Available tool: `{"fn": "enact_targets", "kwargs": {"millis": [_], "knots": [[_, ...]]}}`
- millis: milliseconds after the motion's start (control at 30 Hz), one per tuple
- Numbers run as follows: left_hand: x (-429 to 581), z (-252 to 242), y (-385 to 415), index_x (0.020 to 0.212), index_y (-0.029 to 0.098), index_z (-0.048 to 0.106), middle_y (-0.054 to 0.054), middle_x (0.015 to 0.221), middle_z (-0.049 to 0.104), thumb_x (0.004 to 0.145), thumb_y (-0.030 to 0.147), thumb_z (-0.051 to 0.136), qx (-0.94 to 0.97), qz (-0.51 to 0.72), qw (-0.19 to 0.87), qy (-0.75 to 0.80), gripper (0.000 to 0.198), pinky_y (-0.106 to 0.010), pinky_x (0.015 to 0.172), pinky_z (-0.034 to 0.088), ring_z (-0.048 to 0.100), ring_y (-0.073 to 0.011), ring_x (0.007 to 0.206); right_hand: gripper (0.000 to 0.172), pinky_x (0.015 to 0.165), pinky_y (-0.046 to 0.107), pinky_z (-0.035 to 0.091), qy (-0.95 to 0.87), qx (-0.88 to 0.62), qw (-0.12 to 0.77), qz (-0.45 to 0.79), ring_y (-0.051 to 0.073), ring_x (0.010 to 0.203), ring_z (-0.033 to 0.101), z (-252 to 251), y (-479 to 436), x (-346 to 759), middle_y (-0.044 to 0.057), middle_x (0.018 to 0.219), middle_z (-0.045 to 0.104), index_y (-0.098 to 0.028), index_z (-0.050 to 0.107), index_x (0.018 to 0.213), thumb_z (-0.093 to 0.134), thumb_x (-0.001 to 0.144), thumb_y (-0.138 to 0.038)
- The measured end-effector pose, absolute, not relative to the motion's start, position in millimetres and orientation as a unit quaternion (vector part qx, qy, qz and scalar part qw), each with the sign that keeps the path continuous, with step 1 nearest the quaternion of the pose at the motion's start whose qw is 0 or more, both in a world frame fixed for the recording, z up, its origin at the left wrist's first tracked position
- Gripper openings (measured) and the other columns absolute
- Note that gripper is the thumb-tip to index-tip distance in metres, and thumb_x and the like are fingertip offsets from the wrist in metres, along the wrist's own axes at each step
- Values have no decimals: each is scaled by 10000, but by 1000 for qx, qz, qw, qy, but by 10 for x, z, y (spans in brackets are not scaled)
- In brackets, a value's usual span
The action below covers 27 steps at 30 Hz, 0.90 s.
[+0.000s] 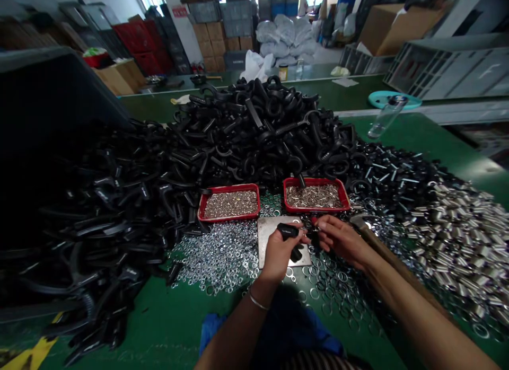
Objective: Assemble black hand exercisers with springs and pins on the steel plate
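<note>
Close work over a brushed steel plate (270, 229)

Our left hand (279, 253) grips a curved black plastic handle (288, 231), its long axis lying crosswise toward our right hand (340, 240), which is the nearer hand to its free end. Those right fingertips (319, 225) pinch a small dark piece (314, 236) just beside it, so the hands are close together. Loose silver washers (214, 264) cover the green tabletop (222, 338) around the plate, below two red plastic trays (228, 188).
</note>
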<state>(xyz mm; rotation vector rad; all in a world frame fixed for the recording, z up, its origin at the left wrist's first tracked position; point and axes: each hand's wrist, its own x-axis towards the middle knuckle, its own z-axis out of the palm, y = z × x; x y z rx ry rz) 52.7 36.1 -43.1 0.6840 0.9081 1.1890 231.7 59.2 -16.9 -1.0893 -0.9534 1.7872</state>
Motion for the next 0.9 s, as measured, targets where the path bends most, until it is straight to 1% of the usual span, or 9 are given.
{"fn": "enact_targets", "kwargs": {"millis": [33, 100, 200, 300, 400, 533, 667, 733, 900], "knots": [[514, -447, 358, 1073, 151, 651, -64, 780, 722, 802, 368, 759, 307, 523, 682, 409, 364, -277, 746, 478, 694, -163, 771, 222, 516, 229, 398, -384, -438, 410, 702, 81, 540, 385, -191, 580, 2294, -64, 656, 445, -217, 599, 881, 716, 851, -403], [497, -466, 351, 1066, 154, 641, -71, 793, 728, 799, 384, 758, 308, 519, 684, 410, 371, -262, 687, 470, 695, -168, 750, 229, 557, 239, 417, -401, -454, 416, 678, 86, 579, 462, -238, 577, 2271, -50, 730, 510, -221, 596, 897, 726, 841, -402], [485, -469, 341, 1061, 166, 637, -66, 803, 733, 798, 405, 753, 310, 522, 680, 410, 374, -233, 627, 446, 690, -158, 729, 260, 638, 256, 438, -428, -469, 421, 647, 98, 642, 558, -278, 591, 2279, -32, 850, 585, -229, 604, 982, 731, 835, -402], [470, -467, 334, 1056, 171, 648, -57, 805, 739, 775, 429, 764, 303, 522, 677, 421, 399, -221, 613, 444, 685, -152, 717, 246, 673, 266, 439, -447, -455, 406, 654, 112, 661, 593, -250, 567, 2275, -32, 810, 591, -221, 606, 1014, 707, 862, -387], [458, -479, 326, 1055, 168, 658, -49, 780, 734, 770, 443, 761, 315, 510, 676, 429, 410, -226, 619, 455, 680, -152, 701, 200, 679, 268, 440, -460, -431, 374, 680, 117, 667, 604, -177, 502, 2225, -23, 782, 603, -208, 615, 993, 681, 890, -366], [447, -486, 310, 1018, 163, 667, -34, 757, 721, 803, 421, 732, 343, 497, 687, 404, 342, -267, 711, 498, 680, -153, 696, 171, 649, 257, 458, -442, -409, 359, 713, 106, 647, 590, -117, 446, 2172, -4, 804, 630, -196, 633, 977, 659, 909, -350], [410, -436, 307, 1010, 159, 673, -28, 738, 715, 803, 387, 737, 375, 467, 702, 386, 315, -269, 740, 499, 678, -156, 714, 162, 599, 225, 477, -376, -398, 343, 764, 85, 593, 563, -124, 455, 2208, -29, 702, 565, -180, 660, 951, 669, 902, -334], [385, -401, 310, 1010, 151, 686, -34, 745, 717, 803, 381, 735, 399, 450, 694, 396, 314, -251, 721, 487, 669, -150, 715, 148, 587, 208, 486, -336, -395, 336, 786, 73, 587, 547, -130, 467, 2240, -32, 699, 554, -174, 672, 947, 690, 887, -308], [355, -336, 324, 982, 151, 716, -13, 670, 682, 779, 365, 742, 423, 434, 670, 429, 297, -198, 560, 415, 594, -112, 588, 120, 624, 191, 516, -260, -370, 330, 828, 62, 643, 524, -121, 473, 2280, -10, 804, 581, -174, 699, 938, 718, 862, -264]]}}
